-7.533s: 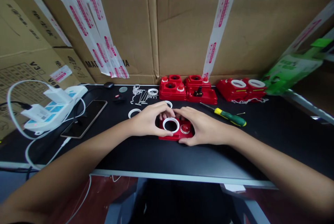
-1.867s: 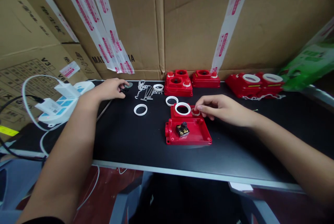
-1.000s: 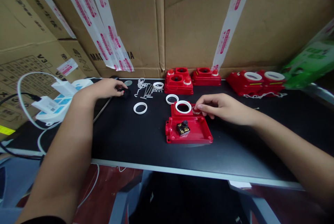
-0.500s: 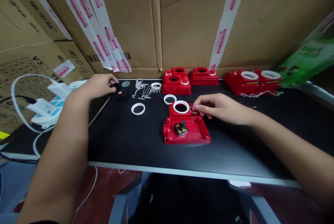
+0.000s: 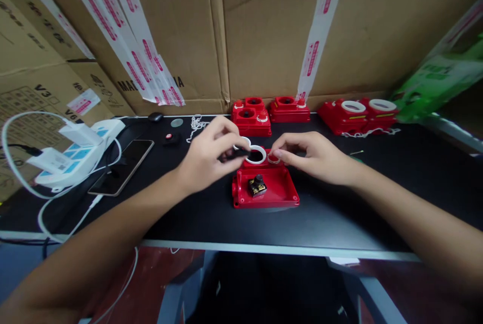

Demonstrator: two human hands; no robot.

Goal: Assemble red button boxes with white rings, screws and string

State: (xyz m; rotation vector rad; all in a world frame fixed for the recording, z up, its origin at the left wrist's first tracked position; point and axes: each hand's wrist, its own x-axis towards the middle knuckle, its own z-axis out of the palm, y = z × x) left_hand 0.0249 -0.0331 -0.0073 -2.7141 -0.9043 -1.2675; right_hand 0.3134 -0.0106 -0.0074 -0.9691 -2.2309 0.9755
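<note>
Your left hand (image 5: 213,155) hangs over the left side of the red cover (image 5: 264,165), thumb and fingers pinched narrow on a small black part (image 5: 241,153) whose shape they half hide. That part sits right by the white ring (image 5: 256,162) on the cover. Across from it, your right hand (image 5: 309,155) curls in, fingertips close together at the red button (image 5: 274,158) on the cover's right end; whether you're gripping it or just steadying it, I can't tell. Nearest you, just in front of the cover, lies the open red tray (image 5: 279,185), a black switch block (image 5: 258,188) inside.

Watch that left pinch: should it slacken, the black part could well drop into the ring's opening. Lean too hard on the right and the cover might skid into the tray; a knock there could shift the block, if it's loose.

Now the lettering, from the left: "V3" (image 5: 43,90) and "V6" (image 5: 72,114) on the side carton (image 5: 22,75), with characters above that I won't guess at. On the back carton (image 5: 260,27), "MAD" shows before the tape (image 5: 139,50) cuts in. The tape's pink print is too small to read, and the green bag (image 5: 430,80) is a blur.
</note>
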